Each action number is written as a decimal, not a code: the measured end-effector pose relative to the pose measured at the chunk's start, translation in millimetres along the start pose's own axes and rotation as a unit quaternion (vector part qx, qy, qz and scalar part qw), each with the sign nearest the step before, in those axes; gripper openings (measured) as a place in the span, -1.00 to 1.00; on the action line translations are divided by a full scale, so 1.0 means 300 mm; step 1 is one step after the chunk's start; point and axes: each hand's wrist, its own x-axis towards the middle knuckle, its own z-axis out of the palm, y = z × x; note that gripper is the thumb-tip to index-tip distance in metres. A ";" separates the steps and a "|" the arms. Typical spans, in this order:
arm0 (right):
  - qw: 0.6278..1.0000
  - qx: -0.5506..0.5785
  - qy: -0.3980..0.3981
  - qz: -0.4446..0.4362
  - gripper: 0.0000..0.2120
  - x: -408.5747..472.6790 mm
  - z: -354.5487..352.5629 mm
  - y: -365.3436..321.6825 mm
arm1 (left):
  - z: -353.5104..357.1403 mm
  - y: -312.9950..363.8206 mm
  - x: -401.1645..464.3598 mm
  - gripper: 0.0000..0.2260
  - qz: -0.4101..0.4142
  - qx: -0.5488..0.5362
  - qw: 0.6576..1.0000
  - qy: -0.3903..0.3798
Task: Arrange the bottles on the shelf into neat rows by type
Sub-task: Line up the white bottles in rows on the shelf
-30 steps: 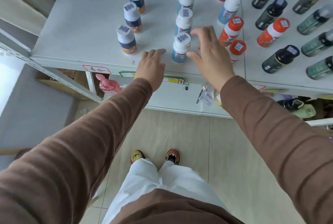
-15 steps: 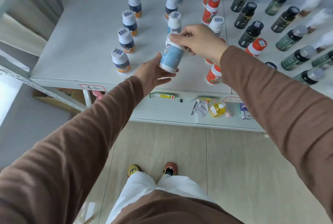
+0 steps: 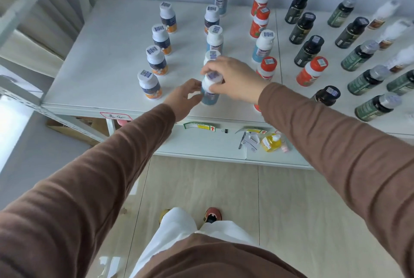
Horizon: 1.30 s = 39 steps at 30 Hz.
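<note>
Near the front edge of the white shelf [image 3: 100, 71], left hand [image 3: 182, 98] with loosely curled fingers touching the side of a blue-labelled, white-capped bottle [image 3: 210, 90], right hand [image 3: 233, 78] gripping its barcoded cap from above.

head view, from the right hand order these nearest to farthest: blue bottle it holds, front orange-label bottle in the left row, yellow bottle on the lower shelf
1. blue bottle, in the right hand
2. front orange-label bottle, left of it
3. yellow bottle, lower shelf, below the right forearm
</note>
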 end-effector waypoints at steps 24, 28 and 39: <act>0.995 -0.058 -0.035 0.077 -0.66 0.239 -0.070 0.073 | -0.210 0.080 0.285 -0.70 -0.022 0.281 0.958 -0.049; 0.982 0.131 0.018 0.135 -0.68 0.262 -0.191 0.051 | -0.259 0.109 0.319 -0.74 -0.051 0.037 0.997 -0.043; 0.939 0.230 0.076 0.244 -0.49 0.288 -0.266 0.006 | -0.281 0.140 0.380 -0.61 -0.180 -0.342 0.905 -0.178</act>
